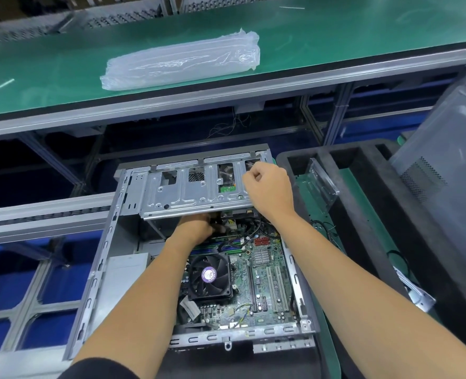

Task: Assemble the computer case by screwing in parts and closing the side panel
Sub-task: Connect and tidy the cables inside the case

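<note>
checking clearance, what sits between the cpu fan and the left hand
In the head view, blue and green memory slots and black cables lie between the CPU fan and left hand.

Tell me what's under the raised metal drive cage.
Under the drive cage the left hand reaches among black cables, beside the motherboard. Its fingertips and whatever they touch are covered by the cage.

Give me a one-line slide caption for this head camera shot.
Right hand grips the raised drive cage while the left hand reaches beneath it into the open computer case.
</note>
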